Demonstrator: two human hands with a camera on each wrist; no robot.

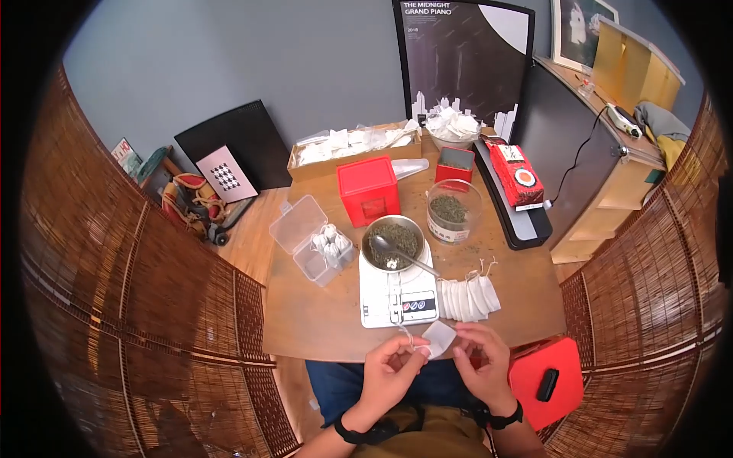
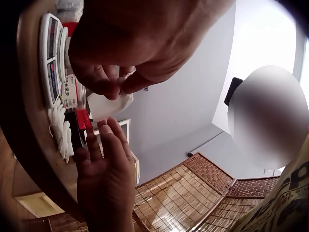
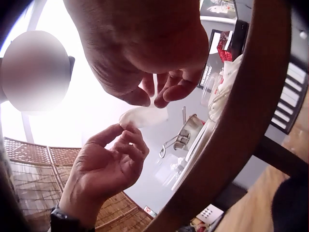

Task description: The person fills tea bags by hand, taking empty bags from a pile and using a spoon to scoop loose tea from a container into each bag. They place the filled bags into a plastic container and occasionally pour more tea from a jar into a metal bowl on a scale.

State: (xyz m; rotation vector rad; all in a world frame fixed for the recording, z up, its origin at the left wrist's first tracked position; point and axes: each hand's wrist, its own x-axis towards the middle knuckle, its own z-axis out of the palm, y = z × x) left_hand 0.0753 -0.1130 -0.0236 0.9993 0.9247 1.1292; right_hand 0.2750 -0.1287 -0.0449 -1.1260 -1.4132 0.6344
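My left hand (image 1: 391, 370) curled at the table's (image 1: 321, 320) near edge, thumb and fingers pinching the small white tea bag (image 1: 438, 337). Just right, my right hand (image 1: 483, 359) hovered with fingers bent; whether it gripped the bag I couldn't tell.

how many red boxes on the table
3: a red cube box behind the scale, a small red tin farther back, and a long red carton at right.
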